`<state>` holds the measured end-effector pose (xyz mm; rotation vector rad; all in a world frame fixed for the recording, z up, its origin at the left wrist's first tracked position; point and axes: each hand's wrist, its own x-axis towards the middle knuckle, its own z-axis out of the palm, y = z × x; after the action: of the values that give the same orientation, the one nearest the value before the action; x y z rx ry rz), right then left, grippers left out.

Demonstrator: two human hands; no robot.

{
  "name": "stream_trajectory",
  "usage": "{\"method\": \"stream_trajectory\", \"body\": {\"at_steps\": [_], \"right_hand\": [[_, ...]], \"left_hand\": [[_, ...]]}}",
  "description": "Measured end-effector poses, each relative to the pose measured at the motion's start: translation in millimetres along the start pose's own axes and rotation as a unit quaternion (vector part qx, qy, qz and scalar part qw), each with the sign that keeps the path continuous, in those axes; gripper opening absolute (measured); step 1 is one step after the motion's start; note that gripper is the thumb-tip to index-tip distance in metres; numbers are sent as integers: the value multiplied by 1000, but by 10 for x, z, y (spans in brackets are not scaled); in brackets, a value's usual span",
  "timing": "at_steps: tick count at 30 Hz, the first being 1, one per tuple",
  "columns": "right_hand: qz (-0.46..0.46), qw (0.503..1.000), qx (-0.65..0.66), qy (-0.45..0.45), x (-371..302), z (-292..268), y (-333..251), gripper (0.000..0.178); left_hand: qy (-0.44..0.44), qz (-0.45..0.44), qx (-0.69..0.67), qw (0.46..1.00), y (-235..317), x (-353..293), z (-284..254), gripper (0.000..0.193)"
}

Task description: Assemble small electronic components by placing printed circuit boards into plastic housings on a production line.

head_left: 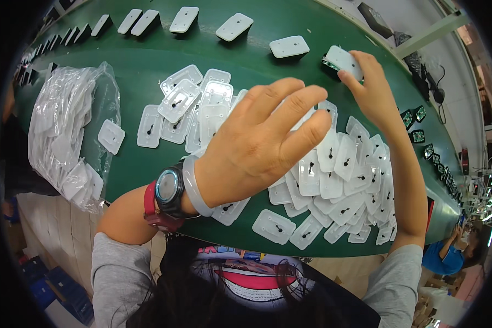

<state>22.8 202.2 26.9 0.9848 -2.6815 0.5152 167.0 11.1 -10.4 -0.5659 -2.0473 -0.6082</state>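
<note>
At the far right of the table, my right hand (369,82) grips a small housing with a white cover (343,60). A strip of green circuit board shows at its left edge. My left hand (259,128) hovers over a spread of loose white plastic covers (331,186), its fingers apart and nothing visible in them. Part of the pile is hidden under that hand. Each loose cover is a rounded rectangle, many with a small black piece at the middle. More covers (179,101) lie stacked left of my left hand.
A clear plastic bag (65,131) full of white covers lies at the left, with one cover (111,136) beside it. Along the far edge runs a row of white-topped black housings (234,27). Black housings with green boards (417,136) line the right side. Another person (445,257) is at the lower right.
</note>
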Motion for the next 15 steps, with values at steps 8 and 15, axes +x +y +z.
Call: {"method": "stream_trajectory", "body": {"at_steps": [8,15], "right_hand": [[105,987,-61,-103,296,338,498,47],[127,979,-65,-143,383,309,513,49]], "left_hand": [[-61,-16,-58,996,17,-73,-28,30],[-72,-19,-85,994,5,-92,-13,31]]}}
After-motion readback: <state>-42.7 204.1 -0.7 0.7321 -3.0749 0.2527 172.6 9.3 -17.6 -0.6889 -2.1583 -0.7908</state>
